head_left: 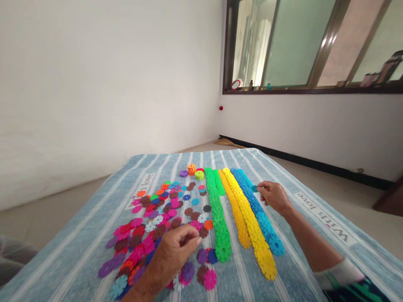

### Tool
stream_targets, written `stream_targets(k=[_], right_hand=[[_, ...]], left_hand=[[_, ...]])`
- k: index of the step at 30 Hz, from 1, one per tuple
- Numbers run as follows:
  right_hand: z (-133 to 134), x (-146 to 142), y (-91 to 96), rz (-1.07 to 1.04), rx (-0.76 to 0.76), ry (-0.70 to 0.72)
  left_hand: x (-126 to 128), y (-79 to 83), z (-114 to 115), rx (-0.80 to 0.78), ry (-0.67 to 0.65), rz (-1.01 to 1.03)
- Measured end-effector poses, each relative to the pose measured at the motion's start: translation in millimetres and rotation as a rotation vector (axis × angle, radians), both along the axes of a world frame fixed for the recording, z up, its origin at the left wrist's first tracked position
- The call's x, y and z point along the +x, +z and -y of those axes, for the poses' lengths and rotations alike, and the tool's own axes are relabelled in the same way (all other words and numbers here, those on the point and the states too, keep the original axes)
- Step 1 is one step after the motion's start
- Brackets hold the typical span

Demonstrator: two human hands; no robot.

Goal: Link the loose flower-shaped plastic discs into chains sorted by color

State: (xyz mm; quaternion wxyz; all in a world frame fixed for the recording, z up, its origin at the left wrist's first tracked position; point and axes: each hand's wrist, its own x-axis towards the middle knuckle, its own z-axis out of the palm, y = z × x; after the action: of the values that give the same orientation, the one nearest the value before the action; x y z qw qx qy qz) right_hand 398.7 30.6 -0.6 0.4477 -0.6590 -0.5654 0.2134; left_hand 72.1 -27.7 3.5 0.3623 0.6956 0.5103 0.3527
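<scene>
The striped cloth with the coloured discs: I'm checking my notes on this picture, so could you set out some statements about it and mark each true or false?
1. The right hand has a blue disc at its fingertips. True.
2. The long green row lies between the loose mixed discs and the long yellow row. True.
3. The left hand is over the long yellow row. False: it is over the loose mixed discs.
4. The blue row lies left of the long green row. False: it lies to the right, beyond the long yellow row.
5. The cloth has no lettering. False: it bears the printed words "With love".
</scene>
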Motion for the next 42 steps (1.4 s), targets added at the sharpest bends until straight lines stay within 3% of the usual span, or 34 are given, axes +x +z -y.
stream_targets(k=[6,18,42], right_hand=[[-24,28,-26.0,0.022,-0.17,-0.059],[-45,29,-36.9,0.109,-0.381,-0.05],[-48,33,-40.7,0.26,-0.408,-0.061]], left_hand=[[-3,-12.3,-3,0.029,-0.071,-0.073],[-9,-29.4,-7,0.087,-0.11,-0.157],[-1,-9.4,0,0.063,-0.134,-0.205]])
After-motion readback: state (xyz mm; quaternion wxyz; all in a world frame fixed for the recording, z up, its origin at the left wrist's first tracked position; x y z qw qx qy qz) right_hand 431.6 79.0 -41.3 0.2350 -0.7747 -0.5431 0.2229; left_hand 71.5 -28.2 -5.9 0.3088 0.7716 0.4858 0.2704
